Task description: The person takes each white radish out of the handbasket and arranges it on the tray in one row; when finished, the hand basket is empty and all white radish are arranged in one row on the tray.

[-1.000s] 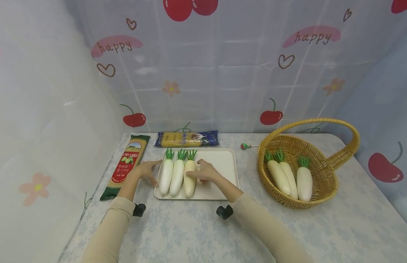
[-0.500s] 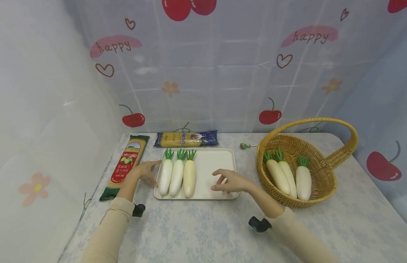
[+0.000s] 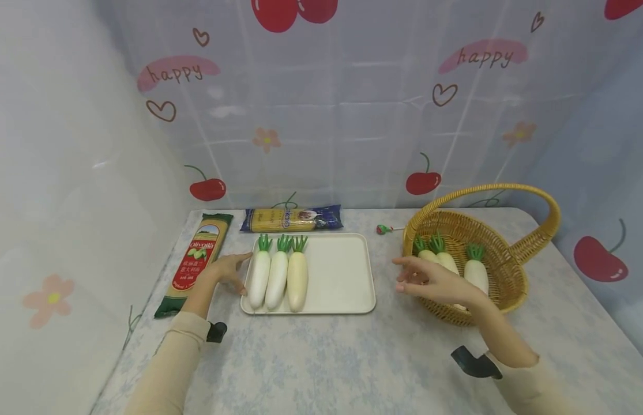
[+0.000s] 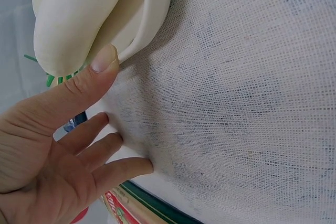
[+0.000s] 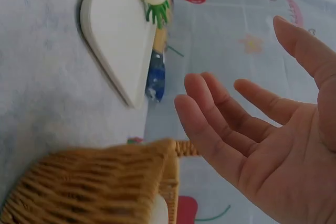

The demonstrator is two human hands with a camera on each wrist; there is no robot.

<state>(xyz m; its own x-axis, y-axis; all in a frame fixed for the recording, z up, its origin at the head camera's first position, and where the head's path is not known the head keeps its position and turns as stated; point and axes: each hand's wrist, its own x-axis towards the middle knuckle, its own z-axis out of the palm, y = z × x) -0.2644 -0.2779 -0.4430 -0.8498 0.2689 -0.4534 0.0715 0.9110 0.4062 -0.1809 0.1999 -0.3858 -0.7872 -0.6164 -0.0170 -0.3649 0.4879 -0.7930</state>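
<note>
Plainly, the left hand (image 3: 229, 271) has thumb and fingers spread, with nothing pinched, its thumb tip at the near left rim of an off-white, round-cornered tray (image 3: 339, 274). Just right of that hand, three long, smooth white radishes (image 3: 277, 279) with green tops (image 3: 283, 242) lie side by side on the tray. Well to the right, the right hand (image 3: 437, 282) hangs with fingers parted and nothing between them, in front of a golden-brown, woven wicker basket (image 3: 518, 288). Behind it and to its right, three similar pale radishes (image 3: 476, 275) lie in the basket, partly hidden by that hand. The radishes look stiff, fairly light and perhaps moulded; such a smooth, rounded skin could roll or slip. The thick middle should give the surest hold, taken from above, thumb and fingers on opposite sides; the thin tops look bendable and poor to lift by.
</note>
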